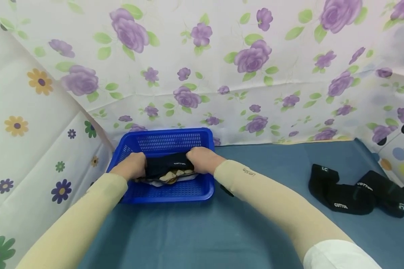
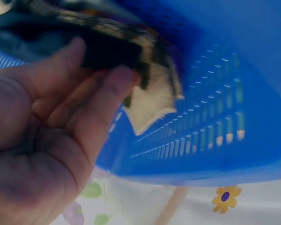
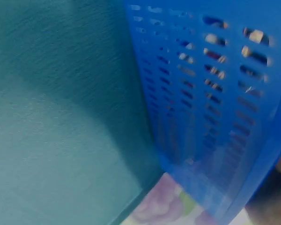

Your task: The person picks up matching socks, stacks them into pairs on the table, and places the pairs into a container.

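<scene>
A dark navy sock (image 1: 168, 163) with white "COTTON" lettering is stretched level inside the blue plastic basket (image 1: 168, 199). Its left end is pinched by my left hand (image 1: 133, 166), whose thumb and fingers meet the dark cloth in the left wrist view. My right hand (image 1: 203, 160) grips the other end beside the basket's right wall. Beneath lie patterned cream and dark socks (image 1: 175, 175), partly covered by the navy one. In the right wrist view only a blurred bit of the right hand (image 3: 267, 206) shows, past the basket wall.
Several black socks (image 1: 350, 196) with white lettering lie in a loose group at the right of the blue-green table (image 1: 256, 239). A small dark item (image 1: 226, 190) shows under my right forearm. Flowered sheeting (image 1: 188, 74) rises behind the basket and along the left.
</scene>
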Demonstrator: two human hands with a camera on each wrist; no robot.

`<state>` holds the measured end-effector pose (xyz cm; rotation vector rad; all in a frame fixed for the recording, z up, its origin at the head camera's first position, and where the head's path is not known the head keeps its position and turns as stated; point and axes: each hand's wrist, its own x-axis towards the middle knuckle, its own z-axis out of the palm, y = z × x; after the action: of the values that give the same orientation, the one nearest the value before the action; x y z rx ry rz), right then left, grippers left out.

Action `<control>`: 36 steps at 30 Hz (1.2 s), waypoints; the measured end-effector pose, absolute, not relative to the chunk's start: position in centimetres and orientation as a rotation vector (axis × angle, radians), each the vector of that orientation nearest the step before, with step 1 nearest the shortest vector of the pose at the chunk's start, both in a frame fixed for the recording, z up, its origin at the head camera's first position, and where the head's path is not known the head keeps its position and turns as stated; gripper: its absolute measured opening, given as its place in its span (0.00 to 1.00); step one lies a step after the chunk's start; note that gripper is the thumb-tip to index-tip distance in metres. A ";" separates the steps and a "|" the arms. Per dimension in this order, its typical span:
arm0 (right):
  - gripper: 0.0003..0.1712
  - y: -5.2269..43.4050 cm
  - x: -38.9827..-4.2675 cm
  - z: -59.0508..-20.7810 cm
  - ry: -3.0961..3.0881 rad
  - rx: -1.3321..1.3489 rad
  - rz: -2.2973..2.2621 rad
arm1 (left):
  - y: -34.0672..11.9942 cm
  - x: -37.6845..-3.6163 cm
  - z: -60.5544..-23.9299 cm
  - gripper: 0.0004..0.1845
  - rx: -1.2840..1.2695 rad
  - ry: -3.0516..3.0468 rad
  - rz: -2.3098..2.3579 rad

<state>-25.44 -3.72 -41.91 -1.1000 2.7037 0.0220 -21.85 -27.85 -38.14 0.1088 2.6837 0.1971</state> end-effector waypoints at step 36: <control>0.21 13.5 -15.9 -36.0 3.303 -1.258 -0.702 | -8.6 -12.6 -35.7 0.19 0.818 3.402 0.685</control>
<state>-15.94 13.52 -36.01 -1.2585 3.3031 -0.7019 -12.58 -8.63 -35.71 0.8180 3.4023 0.6854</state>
